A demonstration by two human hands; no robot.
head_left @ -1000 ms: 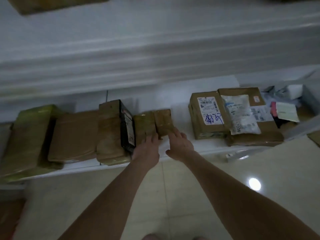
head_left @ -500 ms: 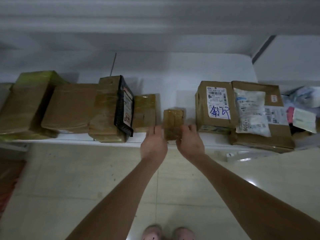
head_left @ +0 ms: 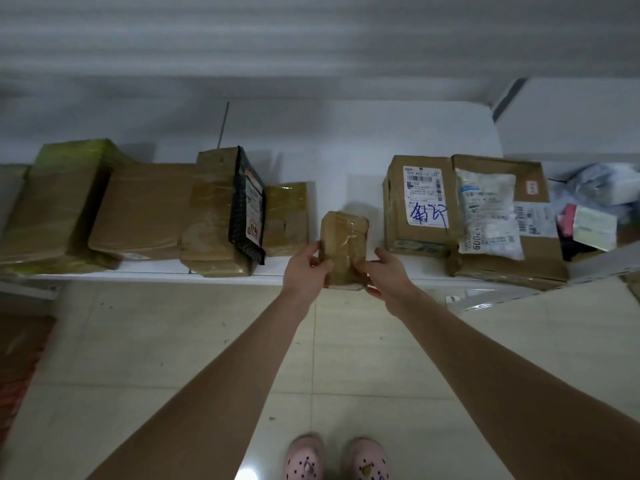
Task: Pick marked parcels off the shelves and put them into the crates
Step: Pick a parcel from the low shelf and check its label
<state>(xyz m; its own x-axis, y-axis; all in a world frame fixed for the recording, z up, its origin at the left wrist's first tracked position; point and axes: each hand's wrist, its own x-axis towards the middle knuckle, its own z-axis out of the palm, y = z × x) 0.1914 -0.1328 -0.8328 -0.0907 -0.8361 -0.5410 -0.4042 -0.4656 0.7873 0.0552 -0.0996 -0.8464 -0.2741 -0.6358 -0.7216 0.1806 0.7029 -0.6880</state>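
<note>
A small brown taped parcel [head_left: 343,242] is held upright over the front edge of the low white shelf [head_left: 329,157]. My left hand [head_left: 304,268] grips its lower left side and my right hand [head_left: 384,271] grips its lower right side. No marking shows on the face turned to me. A box with a white label and blue handwriting [head_left: 420,204] stands on the shelf to the right. A similar small taped parcel [head_left: 285,220] stays on the shelf to the left.
Left on the shelf: a tall taped parcel with a black packet [head_left: 247,206] against it, a flat brown parcel [head_left: 145,209] and a greenish one [head_left: 59,199]. Right: a large box [head_left: 502,216] and loose bags. Beige tiled floor [head_left: 173,341] and my pink shoes lie below.
Both hands closed on the small parcel, drew it away from its neighbour to the shelf's front edge and lifted it. The view tilted down towards the floor.
</note>
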